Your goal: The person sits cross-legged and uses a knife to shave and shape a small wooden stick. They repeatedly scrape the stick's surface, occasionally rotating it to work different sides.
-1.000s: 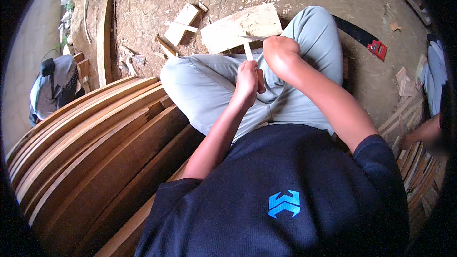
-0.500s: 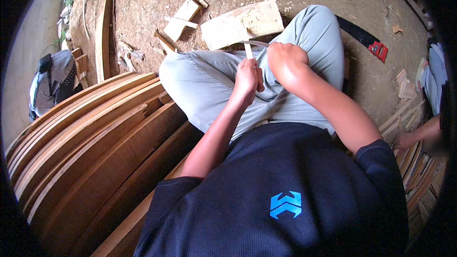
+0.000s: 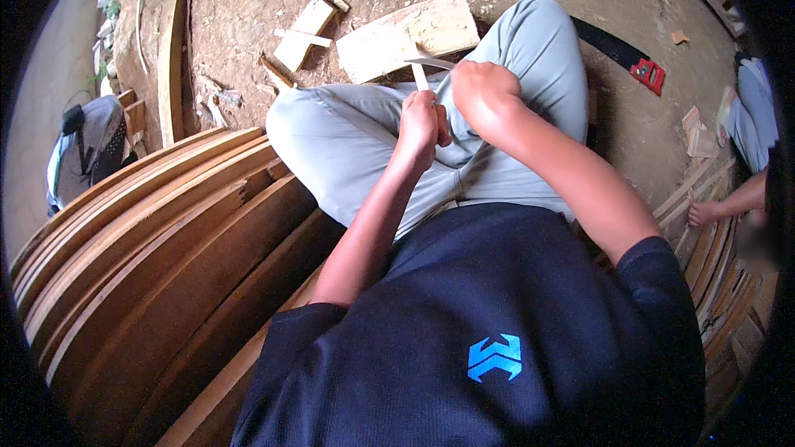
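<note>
Above my crossed legs, my left hand point(image 3: 420, 122) is closed round a slim pale wooden stick point(image 3: 420, 77), which points away from me. My right hand point(image 3: 485, 87) is closed too, gripping a knife whose thin blade point(image 3: 432, 62) reaches left and meets the stick near its upper part. The knife's handle is hidden in the fist. Just past the blade lies a pale wooden block point(image 3: 451, 26) on the dirt floor. The stick's far end overlaps this block in the view, and I cannot tell whether they touch.
Long boards point(image 3: 166, 215) are stacked at my left. Beyond my left knee lie a small wood block point(image 3: 305, 48) with a stick across it and shavings. A red-handled saw point(image 3: 647, 74) lies on the dirt at right. A co-worker's hand point(image 3: 704, 213) is near wood strips at far right.
The blade has moved a little up and left along the stick, toward its far end. Both hands keep their grip. The whole view has shifted slightly.
</note>
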